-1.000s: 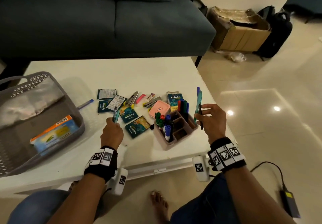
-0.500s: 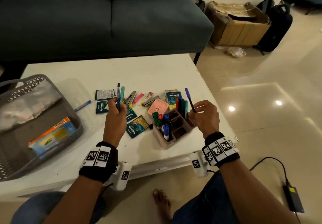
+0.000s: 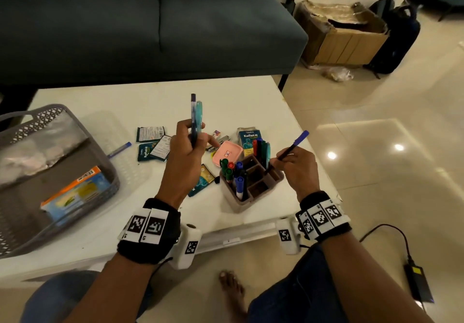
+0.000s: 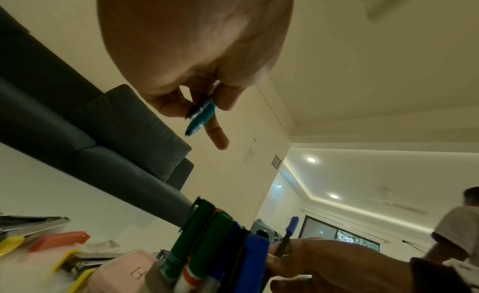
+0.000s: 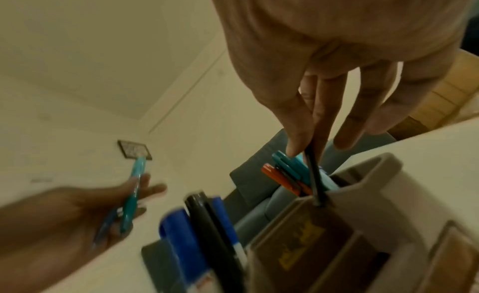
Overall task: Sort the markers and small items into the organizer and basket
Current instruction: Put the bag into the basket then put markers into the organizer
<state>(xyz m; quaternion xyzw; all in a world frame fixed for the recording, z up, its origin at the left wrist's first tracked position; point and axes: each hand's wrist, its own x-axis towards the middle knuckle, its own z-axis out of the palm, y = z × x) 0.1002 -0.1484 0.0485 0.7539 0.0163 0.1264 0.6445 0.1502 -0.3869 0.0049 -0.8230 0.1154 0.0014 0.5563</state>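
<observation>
My left hand (image 3: pixel 187 146) is raised above the table and grips two pens (image 3: pixel 196 119) upright, one teal and one dark blue; the teal pen (image 4: pixel 201 118) shows between its fingers in the left wrist view. My right hand (image 3: pixel 295 165) pinches a thin blue-capped pen (image 3: pixel 291 148), tilted, with its lower tip at a back compartment of the pink organizer (image 3: pixel 251 192). That pen's dark shaft (image 5: pixel 314 174) touches the organizer's rim (image 5: pixel 362 186). Several markers (image 3: pixel 233 172) stand in the organizer. The grey basket (image 3: pixel 62 197) sits at the left with a box inside.
Sachets (image 3: pixel 150 134), a pink case (image 3: pixel 227 153), a Koflet-H box (image 3: pixel 249 138), clips and a blue pen (image 3: pixel 120 148) lie on the white table (image 3: pixel 138 96). A sofa stands behind; a cardboard box and bags are on the floor at the right.
My left hand lifted the two pens off the table and carried them up and right. My right hand lowered the blue-capped pen's tip to the organizer; the teal pen it held before is gone from it.
</observation>
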